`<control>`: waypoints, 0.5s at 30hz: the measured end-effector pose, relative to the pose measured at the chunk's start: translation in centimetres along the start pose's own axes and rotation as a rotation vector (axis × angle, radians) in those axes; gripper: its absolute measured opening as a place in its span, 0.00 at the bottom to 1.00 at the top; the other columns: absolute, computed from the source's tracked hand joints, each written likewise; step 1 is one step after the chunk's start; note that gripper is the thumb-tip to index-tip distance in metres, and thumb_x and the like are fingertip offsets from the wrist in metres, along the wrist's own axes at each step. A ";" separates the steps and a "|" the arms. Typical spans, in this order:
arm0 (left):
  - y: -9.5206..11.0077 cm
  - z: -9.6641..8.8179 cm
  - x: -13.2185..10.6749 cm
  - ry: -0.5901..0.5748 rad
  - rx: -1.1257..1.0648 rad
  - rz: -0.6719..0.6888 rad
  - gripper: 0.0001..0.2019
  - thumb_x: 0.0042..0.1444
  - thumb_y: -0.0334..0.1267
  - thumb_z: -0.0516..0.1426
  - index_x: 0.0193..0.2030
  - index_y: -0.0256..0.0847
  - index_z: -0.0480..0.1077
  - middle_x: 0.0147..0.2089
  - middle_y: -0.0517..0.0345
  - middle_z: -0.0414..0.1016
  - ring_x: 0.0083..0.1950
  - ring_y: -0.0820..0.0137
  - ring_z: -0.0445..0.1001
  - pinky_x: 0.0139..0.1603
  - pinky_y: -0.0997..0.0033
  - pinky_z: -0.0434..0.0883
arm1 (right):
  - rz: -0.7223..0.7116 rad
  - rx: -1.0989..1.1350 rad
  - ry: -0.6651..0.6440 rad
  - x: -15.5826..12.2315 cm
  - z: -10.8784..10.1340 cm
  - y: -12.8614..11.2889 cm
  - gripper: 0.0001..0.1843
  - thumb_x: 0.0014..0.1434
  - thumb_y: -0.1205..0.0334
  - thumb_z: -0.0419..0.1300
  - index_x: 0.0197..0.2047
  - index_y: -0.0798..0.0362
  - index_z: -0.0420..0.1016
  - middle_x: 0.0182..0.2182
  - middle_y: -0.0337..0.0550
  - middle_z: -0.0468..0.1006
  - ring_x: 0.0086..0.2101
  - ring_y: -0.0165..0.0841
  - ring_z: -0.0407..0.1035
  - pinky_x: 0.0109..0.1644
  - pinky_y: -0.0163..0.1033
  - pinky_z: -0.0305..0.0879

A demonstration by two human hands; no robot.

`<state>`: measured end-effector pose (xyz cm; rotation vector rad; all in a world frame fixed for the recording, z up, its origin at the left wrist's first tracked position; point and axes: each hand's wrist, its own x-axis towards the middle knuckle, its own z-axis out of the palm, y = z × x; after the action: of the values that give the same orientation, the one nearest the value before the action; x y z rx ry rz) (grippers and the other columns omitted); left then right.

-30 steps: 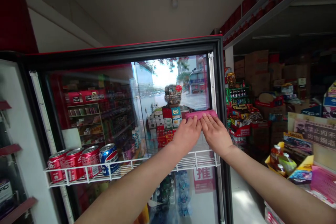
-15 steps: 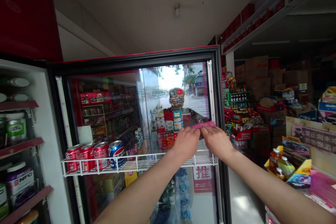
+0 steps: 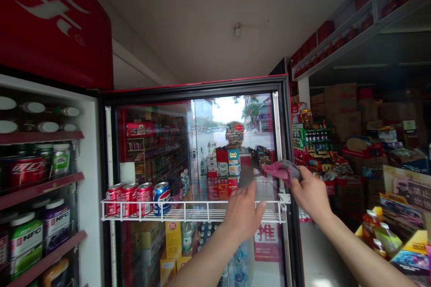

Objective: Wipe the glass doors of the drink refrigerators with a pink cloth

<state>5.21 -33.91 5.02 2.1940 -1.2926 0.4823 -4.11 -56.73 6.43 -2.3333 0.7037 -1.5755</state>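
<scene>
Left of the door (image 3: pixel 198 90), bottles (image 3: pixel 57 224) read "NFC"; a sign (image 3: pixel 266 240) in its glass reads "推". Its rack (image 3: pixel 208 211) holds red cans (image 3: pixel 129 195) and a blue can (image 3: pixel 162 197). By its right edge, the right hand (image 3: pixel 311 190) grips a pink cloth (image 3: pixel 282 170); the left hand (image 3: pixel 245 210) is empty.

The cloth (image 3: pixel 281 171) looks soft and matt, the glass pane (image 3: pixel 202 161) smooth and mirror-glossy, the door frame (image 3: pixel 195 92) rubbery and dull, the wire rack (image 3: pixel 188 219) like smoothly coated metal, and the cans (image 3: pixel 162 197) like shiny printed metal
</scene>
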 end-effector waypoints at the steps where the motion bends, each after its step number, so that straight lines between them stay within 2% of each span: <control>1: 0.0 0.4 -0.5 -0.034 0.012 -0.005 0.31 0.72 0.48 0.54 0.76 0.34 0.66 0.72 0.37 0.76 0.71 0.48 0.76 0.75 0.44 0.68 | 0.105 0.045 0.057 0.4 -0.3 0.9 0.19 0.64 0.53 0.54 0.50 0.52 0.80 0.31 0.50 0.83 0.32 0.47 0.77 0.39 0.44 0.66; 5: 0.2 1.6 -1.5 -0.105 0.056 -0.015 0.27 0.69 0.51 0.57 0.67 0.34 0.75 0.64 0.38 0.81 0.67 0.47 0.77 0.77 0.41 0.64 | 0.454 0.138 0.194 1.8 -0.8 5.2 0.14 0.57 0.47 0.60 0.38 0.48 0.78 0.26 0.50 0.77 0.29 0.49 0.72 0.36 0.49 0.66; 8: 0.5 1.8 -1.5 -0.101 0.076 -0.041 0.26 0.66 0.54 0.59 0.60 0.34 0.78 0.59 0.38 0.83 0.64 0.46 0.79 0.76 0.42 0.66 | 0.643 0.155 0.192 1.8 0.0 8.7 0.10 0.54 0.48 0.63 0.29 0.42 0.69 0.25 0.51 0.74 0.27 0.49 0.69 0.38 0.54 0.67; 12: 0.7 2.2 -1.7 -0.089 0.058 -0.058 0.29 0.66 0.59 0.58 0.58 0.34 0.79 0.55 0.38 0.84 0.61 0.46 0.80 0.81 0.37 0.56 | 0.755 0.196 0.070 0.5 1.8 11.2 0.13 0.50 0.49 0.65 0.21 0.38 0.66 0.22 0.51 0.73 0.24 0.50 0.67 0.37 0.57 0.68; 15: 0.6 2.4 -2.4 -0.071 0.036 -0.045 0.31 0.67 0.61 0.55 0.58 0.34 0.78 0.55 0.38 0.84 0.61 0.47 0.80 0.81 0.36 0.55 | 0.776 0.260 0.042 -0.6 2.9 10.7 0.14 0.46 0.49 0.66 0.16 0.38 0.68 0.22 0.54 0.77 0.25 0.53 0.71 0.34 0.57 0.68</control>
<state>3.60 -33.98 1.95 2.2842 -1.2776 0.4165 -4.33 -65.78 -0.04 -1.5500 1.1495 -1.2494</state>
